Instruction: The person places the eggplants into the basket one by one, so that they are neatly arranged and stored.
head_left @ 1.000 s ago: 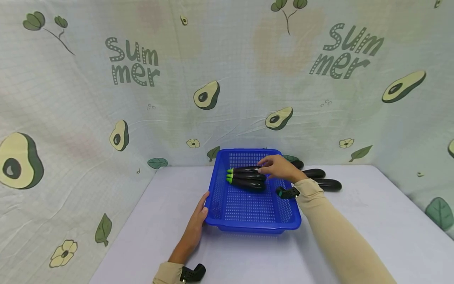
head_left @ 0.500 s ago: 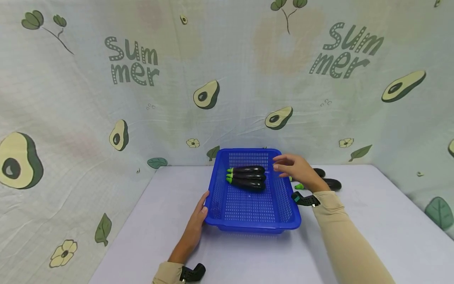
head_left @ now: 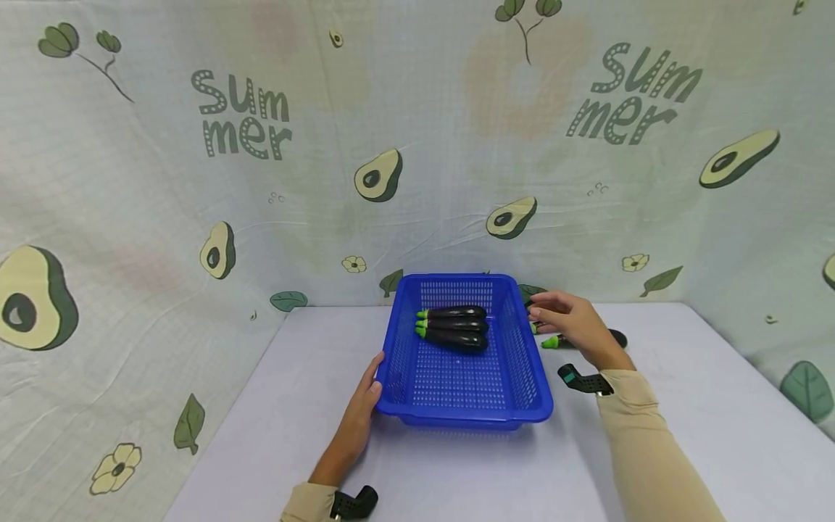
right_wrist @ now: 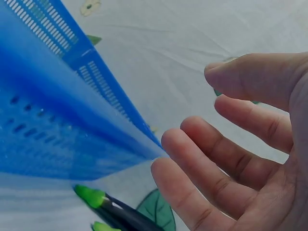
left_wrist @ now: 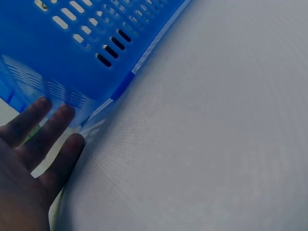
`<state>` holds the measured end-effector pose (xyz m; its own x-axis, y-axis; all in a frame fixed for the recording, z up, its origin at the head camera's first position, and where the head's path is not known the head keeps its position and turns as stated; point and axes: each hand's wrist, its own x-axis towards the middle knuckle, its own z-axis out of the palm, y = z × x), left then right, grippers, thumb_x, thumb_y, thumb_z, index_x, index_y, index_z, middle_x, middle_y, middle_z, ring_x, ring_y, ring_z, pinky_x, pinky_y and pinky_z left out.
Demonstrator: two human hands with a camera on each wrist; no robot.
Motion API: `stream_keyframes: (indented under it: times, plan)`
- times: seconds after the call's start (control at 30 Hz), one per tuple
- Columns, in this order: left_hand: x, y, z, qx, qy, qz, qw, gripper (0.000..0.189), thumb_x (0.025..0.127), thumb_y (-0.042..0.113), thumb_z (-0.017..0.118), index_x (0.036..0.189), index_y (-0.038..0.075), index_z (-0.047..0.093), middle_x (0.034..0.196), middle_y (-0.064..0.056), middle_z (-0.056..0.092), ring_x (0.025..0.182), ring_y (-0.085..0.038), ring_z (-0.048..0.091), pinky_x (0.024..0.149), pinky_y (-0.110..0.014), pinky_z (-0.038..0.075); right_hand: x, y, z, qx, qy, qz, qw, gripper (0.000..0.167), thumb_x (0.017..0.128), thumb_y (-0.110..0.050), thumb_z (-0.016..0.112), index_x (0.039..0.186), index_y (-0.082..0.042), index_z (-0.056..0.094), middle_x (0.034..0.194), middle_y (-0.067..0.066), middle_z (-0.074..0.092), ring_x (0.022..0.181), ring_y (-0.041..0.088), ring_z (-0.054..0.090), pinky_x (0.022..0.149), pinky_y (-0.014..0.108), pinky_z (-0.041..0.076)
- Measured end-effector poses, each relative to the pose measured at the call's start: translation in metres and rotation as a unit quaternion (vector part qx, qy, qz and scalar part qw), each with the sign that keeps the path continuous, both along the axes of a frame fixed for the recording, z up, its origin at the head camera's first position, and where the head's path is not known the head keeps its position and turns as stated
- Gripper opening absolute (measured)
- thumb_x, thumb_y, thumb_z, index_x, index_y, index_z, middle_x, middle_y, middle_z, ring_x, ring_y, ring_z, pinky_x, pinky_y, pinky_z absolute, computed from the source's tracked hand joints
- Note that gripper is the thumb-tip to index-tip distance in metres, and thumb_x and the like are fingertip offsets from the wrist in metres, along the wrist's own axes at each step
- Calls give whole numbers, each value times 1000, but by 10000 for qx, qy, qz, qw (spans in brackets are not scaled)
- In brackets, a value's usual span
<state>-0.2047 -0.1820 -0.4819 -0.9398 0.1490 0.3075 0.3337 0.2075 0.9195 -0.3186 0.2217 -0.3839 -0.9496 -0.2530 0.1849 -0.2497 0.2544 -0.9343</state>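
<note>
A blue plastic basket (head_left: pixel 464 416) stands on the table with three dark eggplants (head_left: pixel 455 339) lying side by side in it, green stems to the left. My left hand (head_left: pixel 357 417) touches the basket's near left side; the left wrist view has its fingers (left_wrist: pixel 57 126) extended against the blue wall. Just beyond the right rim is my right hand (head_left: pixel 577 326), holding nothing, its fingers loosely bent and thumb apart in the right wrist view. Under and beside it lie more eggplants (right_wrist: pixel 129 217) on the table, partly hidden by the hand.
White cloth covers the table (head_left: pixel 287 391). Behind it hangs a pale curtain (head_left: pixel 443 217) printed with avocados and lettering. Black camera straps (head_left: pixel 587 380) sit on both wrists.
My right hand has moved from above the eggplants in the basket rightward, past the rim, to the eggplants on the table. The left hand and basket stay put.
</note>
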Motion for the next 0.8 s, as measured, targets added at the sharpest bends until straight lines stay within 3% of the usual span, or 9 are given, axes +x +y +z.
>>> stream_keyframes:
  times: [0.13, 0.23, 0.37, 0.53, 0.8]
  plan:
    - [0, 1, 0, -25, -33, 21, 10000, 54, 108, 37, 30, 161, 29, 21, 166, -3, 16, 152, -32, 12, 116, -64, 8, 7, 8, -4, -101, 109, -97, 9998, 51, 98, -28, 67, 135, 5, 54, 127, 22, 60, 104, 19, 67, 88, 42, 57]
    - [-1, 2, 0, -81, -77, 50, 9999, 54, 108, 40, 29, 161, 30, 20, 166, -2, 15, 152, -32, 12, 116, -64, 9, 13, 13, -6, -217, 92, -132, 9996, 52, 98, -27, 67, 135, 7, 53, 123, 15, 62, 106, 18, 67, 88, 41, 57]
    - [-1, 2, 1, -127, -85, 70, 9999, 55, 108, 41, 28, 161, 30, 20, 167, -2, 15, 152, -32, 12, 116, -64, 10, 16, 20, -10, -256, 100, -208, 9994, 53, 98, -27, 67, 135, 8, 52, 123, 16, 62, 103, 13, 67, 85, 35, 58]
    - [0, 2, 2, -93, -74, 85, 9999, 55, 108, 39, 29, 161, 29, 20, 167, -4, 14, 152, -33, 11, 116, -64, 10, 15, 27, -13, -84, 126, -352, 9993, 51, 99, -25, 66, 136, 6, 53, 125, 16, 61, 104, 8, 66, 91, 44, 55]
    - [1, 1, 3, -61, -130, 76, 9999, 55, 108, 39, 29, 161, 29, 20, 167, -3, 14, 152, -32, 11, 117, -63, 10, 13, 44, -20, 126, 248, -770, 9966, 57, 97, -32, 68, 136, 7, 53, 123, 18, 61, 99, 10, 68, 83, 32, 58]
